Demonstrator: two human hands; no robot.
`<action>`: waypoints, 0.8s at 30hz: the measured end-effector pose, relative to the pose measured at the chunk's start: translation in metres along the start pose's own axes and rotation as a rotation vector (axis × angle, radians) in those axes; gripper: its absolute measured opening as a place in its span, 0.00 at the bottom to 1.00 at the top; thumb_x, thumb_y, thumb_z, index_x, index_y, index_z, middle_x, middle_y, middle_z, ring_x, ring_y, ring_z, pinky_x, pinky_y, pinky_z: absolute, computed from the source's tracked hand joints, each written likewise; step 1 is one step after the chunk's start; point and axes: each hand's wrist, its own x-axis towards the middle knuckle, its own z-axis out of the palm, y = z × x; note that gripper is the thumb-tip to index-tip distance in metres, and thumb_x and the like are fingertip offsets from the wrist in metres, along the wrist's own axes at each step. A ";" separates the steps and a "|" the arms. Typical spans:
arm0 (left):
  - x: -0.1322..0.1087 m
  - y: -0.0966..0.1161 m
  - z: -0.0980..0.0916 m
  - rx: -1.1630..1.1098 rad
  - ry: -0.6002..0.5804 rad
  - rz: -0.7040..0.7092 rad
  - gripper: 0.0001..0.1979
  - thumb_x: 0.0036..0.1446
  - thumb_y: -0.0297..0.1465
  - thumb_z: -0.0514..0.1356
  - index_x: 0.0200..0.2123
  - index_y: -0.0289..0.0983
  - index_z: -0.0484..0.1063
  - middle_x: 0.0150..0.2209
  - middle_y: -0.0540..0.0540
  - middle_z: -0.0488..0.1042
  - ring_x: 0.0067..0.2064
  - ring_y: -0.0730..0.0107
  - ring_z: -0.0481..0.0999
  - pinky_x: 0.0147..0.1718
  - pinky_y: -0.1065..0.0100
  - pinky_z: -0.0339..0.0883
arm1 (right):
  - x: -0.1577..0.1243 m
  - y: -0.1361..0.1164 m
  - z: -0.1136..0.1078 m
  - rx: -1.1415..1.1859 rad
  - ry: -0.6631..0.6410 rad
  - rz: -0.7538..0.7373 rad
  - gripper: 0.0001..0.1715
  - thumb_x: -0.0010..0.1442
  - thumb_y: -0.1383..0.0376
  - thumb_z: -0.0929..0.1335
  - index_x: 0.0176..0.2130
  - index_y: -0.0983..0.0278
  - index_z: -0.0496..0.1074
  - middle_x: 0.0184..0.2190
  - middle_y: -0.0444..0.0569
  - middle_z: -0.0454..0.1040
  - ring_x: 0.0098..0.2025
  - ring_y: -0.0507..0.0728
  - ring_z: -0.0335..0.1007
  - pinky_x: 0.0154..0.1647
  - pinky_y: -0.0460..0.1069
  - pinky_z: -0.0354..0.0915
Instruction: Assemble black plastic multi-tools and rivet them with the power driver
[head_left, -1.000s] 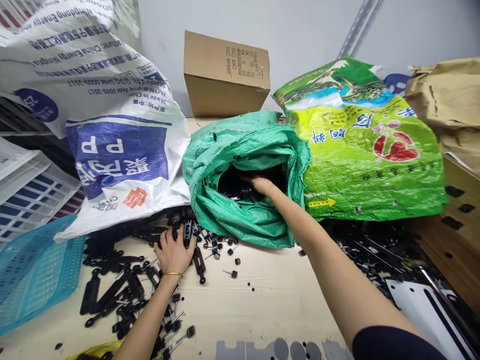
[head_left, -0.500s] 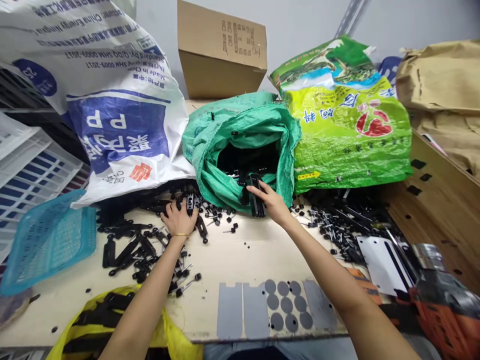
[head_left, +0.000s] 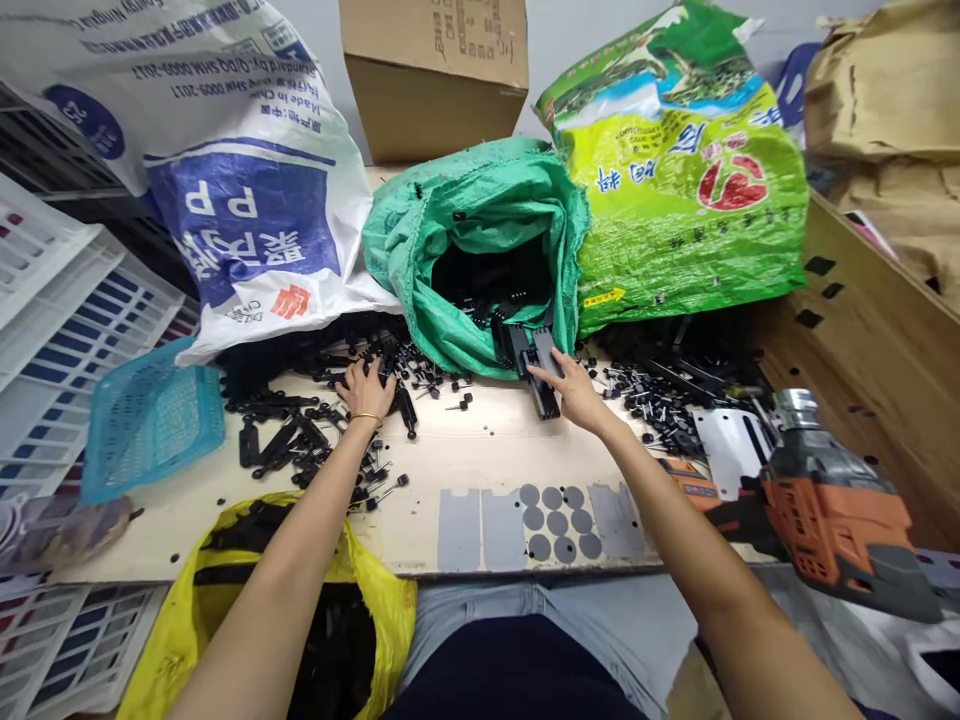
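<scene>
My left hand (head_left: 367, 390) reaches into a pile of black plastic parts (head_left: 289, 440) left of the green sack. Its fingers curl over a dark piece there, partly hidden beneath them. At the mouth of the green woven sack (head_left: 469, 160), my right hand (head_left: 577, 392) has thumb and finger around a flat black plastic bar (head_left: 550, 348). More black bars lie beside it, overlapping the sack's lower lip and the table. Small black-headed screws (head_left: 459, 402) are scattered between the hands.
An orange cordless drill (head_left: 832, 510) lies at the right, near a screw heap (head_left: 660, 400). A yellow bag (head_left: 397, 600) of black parts hangs at the front left. A blue basket (head_left: 154, 420) stands left. Grey plates and discs (head_left: 557, 522) sit along the front edge.
The view has tilted downward, showing more of the front edge and lap. My right hand has shifted the black bars lower at the sack's mouth. My left hand stays at the pile.
</scene>
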 end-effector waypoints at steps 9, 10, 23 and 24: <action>-0.014 0.010 0.007 0.034 0.132 0.000 0.23 0.59 0.38 0.50 0.56 0.37 0.64 0.59 0.37 0.62 0.62 0.52 0.56 0.59 0.46 0.45 | 0.068 -0.018 -0.039 0.148 0.218 0.155 0.24 0.57 0.72 0.57 0.51 0.66 0.68 0.49 0.55 0.68 0.53 0.59 0.63 0.58 0.53 0.56; -0.014 0.010 0.008 0.038 0.141 -0.002 0.23 0.59 0.38 0.50 0.56 0.37 0.64 0.59 0.38 0.62 0.62 0.53 0.56 0.60 0.47 0.45 | 0.086 -0.023 -0.040 0.131 0.185 0.194 0.24 0.58 0.71 0.57 0.52 0.67 0.67 0.50 0.56 0.68 0.54 0.59 0.62 0.58 0.52 0.55; -0.008 0.012 0.018 -0.005 0.176 -0.010 0.24 0.58 0.38 0.51 0.56 0.37 0.64 0.60 0.38 0.62 0.62 0.53 0.54 0.59 0.46 0.46 | 0.238 -0.018 0.014 -0.029 -0.024 0.502 0.30 0.53 0.57 0.70 0.54 0.62 0.67 0.55 0.66 0.58 0.56 0.75 0.58 0.47 0.68 0.60; -0.008 0.012 0.018 -0.011 0.174 -0.016 0.24 0.58 0.38 0.51 0.56 0.37 0.64 0.60 0.38 0.62 0.63 0.53 0.54 0.59 0.46 0.46 | 0.238 -0.019 0.016 -0.044 -0.010 0.491 0.28 0.54 0.59 0.69 0.53 0.62 0.67 0.55 0.66 0.58 0.55 0.74 0.58 0.47 0.67 0.61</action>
